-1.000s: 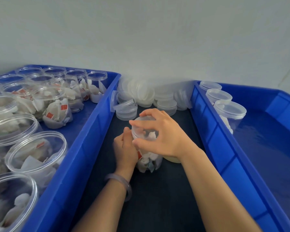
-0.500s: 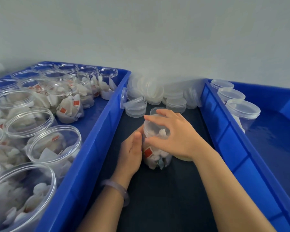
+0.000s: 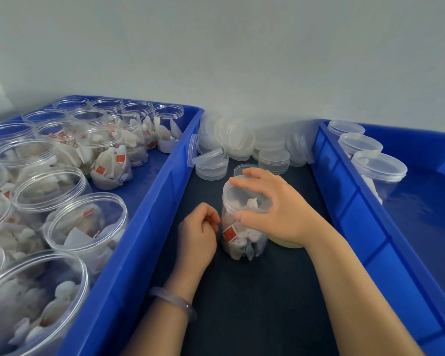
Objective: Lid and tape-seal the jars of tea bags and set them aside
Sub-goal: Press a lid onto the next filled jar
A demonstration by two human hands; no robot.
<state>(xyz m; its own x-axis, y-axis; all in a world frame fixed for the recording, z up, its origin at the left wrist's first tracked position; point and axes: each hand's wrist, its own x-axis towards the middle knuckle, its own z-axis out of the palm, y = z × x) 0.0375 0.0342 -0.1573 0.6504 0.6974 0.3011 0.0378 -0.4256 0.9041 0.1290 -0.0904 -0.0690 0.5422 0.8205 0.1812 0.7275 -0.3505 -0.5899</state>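
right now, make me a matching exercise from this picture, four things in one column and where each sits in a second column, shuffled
Things
1. open jars of tea bags
2. lidded jars
3. loose lids
4. lone tea-bag jar

Places
a. middle of the dark mat, under the right grip
b. in the left blue bin
c. heaped at the back by the wall
d. in the right blue bin

Pairs: 1-b, 2-d, 3-c, 4-a

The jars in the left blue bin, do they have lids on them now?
No, the jars in the left blue bin stand with open mouths, and the tea bags show inside uncovered.
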